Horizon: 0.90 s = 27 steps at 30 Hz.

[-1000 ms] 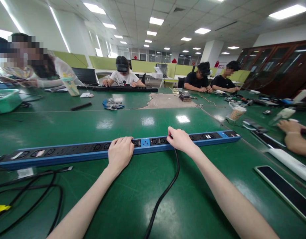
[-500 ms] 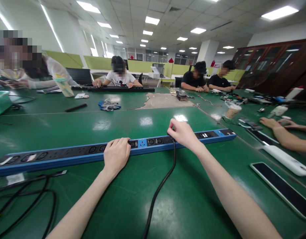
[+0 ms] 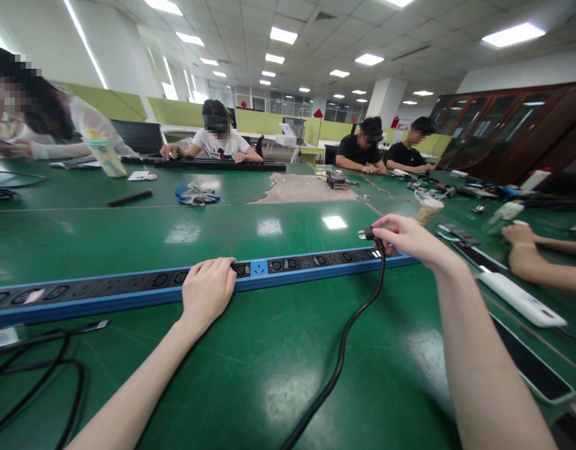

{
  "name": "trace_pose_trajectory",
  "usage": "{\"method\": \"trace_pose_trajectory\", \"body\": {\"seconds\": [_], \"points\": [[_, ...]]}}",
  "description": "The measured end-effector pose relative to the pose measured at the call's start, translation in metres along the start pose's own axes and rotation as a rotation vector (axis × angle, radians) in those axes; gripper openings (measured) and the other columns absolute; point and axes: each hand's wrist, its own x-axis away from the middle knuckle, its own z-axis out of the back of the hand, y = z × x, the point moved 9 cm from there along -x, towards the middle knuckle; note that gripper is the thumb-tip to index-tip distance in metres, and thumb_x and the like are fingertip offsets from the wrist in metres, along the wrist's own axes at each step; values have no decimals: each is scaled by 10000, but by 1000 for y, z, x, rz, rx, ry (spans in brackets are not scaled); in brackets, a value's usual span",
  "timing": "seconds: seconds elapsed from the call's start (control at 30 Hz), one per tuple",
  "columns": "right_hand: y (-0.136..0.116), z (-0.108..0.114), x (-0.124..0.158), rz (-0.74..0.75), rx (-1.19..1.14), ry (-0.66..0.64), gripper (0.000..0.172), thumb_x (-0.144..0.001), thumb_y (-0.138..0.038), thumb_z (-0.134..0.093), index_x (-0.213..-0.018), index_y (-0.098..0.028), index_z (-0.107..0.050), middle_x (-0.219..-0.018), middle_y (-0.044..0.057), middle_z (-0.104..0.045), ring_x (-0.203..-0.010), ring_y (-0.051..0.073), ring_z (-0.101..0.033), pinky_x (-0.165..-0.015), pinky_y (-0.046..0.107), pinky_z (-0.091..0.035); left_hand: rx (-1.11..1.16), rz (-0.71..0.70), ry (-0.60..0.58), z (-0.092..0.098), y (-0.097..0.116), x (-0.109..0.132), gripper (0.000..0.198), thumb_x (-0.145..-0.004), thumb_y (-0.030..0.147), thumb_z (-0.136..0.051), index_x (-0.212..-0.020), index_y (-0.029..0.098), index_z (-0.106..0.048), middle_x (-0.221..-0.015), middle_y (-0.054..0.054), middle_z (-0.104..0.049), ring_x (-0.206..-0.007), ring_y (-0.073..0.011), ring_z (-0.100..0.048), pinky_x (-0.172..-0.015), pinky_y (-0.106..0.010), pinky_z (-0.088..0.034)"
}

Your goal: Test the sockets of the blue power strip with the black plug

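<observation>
A long blue and black power strip (image 3: 307,272) lies across the green table. Over its middle rests my left hand (image 3: 209,289), fingers wrapped round the strip beside a blue socket (image 3: 258,269). My right hand (image 3: 400,237) pinches a black plug (image 3: 369,234) above the right part of the strip. The plug's metal prongs point left, free of any socket. From it a black cable (image 3: 347,337) runs down to the table's near side.
Black cables (image 3: 75,375) lie at the near left. A phone (image 3: 531,362) and a white device (image 3: 520,299) are at the right, near another person's hands (image 3: 522,240). Gloves (image 3: 197,194) and a dark bar (image 3: 130,199) lie beyond the strip. Several people sit around the table.
My right hand has lifted the plug off the strip and carried it right, so its prongs now show. My left hand stays on the strip. The view has shifted slightly.
</observation>
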Motion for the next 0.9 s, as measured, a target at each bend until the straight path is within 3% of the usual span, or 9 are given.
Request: {"method": "trace_pose_trajectory", "body": {"seconds": [0.13, 0.3, 0.43, 0.6, 0.73, 0.9], "points": [[-16, -16, 4, 46, -54, -104, 440, -866, -382, -728, -1273, -224, -674, -734, 16, -725, -594, 159, -651, -529, 242, -530, -10, -1, -2, 0, 0, 0, 363, -1005, 269, -410, -1195, 207, -714, -1158, -91, -775, -1081, -289, -688, -1007, -441, -433], [-35, -37, 0, 69, -21, -38, 296, -860, -371, -693, -1072, -181, -773, -549, -11, -629, -457, 134, -573, -436, 219, -460, 11, -1, -4, 0, 0, 0, 371, -999, 267, -411, -1198, 201, -717, -1160, -105, -774, -1085, -295, -691, -1008, -454, -434], [-23, -60, -9, 53, -78, -82, 284, -844, -371, -715, -1022, -161, -785, -616, 25, -691, -516, 152, -645, -478, 229, -526, 5, -3, -15, -2, -1, -1, 362, -1005, 268, -412, -1203, 203, -708, -1170, -101, -770, -1098, -292, -686, -1015, -447, -429], [-2, -87, -12, 25, -95, -306, 332, -855, -307, -682, -1154, -181, -751, -815, 52, -778, -709, 183, -741, -660, 280, -612, 0, 0, -20, -3, -1, 0, 354, -1009, 267, -409, -1199, 210, -703, -1173, -97, -768, -1100, -287, -684, -1016, -437, -426], [-4, -94, -10, 137, 122, -401, 440, -812, -188, -666, -1249, -206, -707, -861, 18, -793, -765, 179, -738, -708, 263, -559, 5, 8, -28, -4, -3, 0, 352, -1010, 270, -409, -1194, 214, -704, -1164, -96, -769, -1100, -283, -684, -1018, -435, -424], [-12, -81, -15, 261, 561, -208, 238, -877, -271, -694, -1106, -275, -760, -855, -4, -776, -772, 183, -709, -668, 259, -449, -5, -2, -32, -3, -2, 0, 358, -1010, 266, -406, -1198, 208, -705, -1161, -102, -767, -1093, -288, -683, -1018, -446, -426]]}}
